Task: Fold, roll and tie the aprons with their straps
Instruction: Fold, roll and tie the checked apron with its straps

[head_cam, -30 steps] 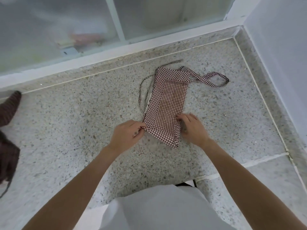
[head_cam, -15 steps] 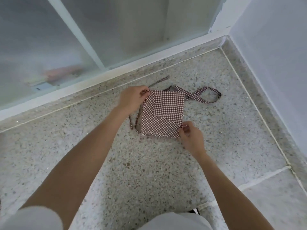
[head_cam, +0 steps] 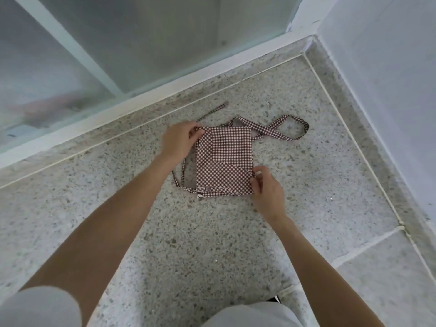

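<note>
I'm working on a speckled terrazzo floor (head_cam: 165, 244) with thin pale joint lines. Flat on it lies my folded brown-and-white checked apron (head_cam: 224, 161) (roughly square now), its neck loop (head_cam: 283, 129) trailing off to the right, and thin straps (head_cam: 182, 178) lying beside its left edge, one reaching towards the window frame.

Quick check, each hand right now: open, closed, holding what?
Left hand: pinches the far left corner of the folded apron.
Right hand: pinches the apron's near right edge.
</note>
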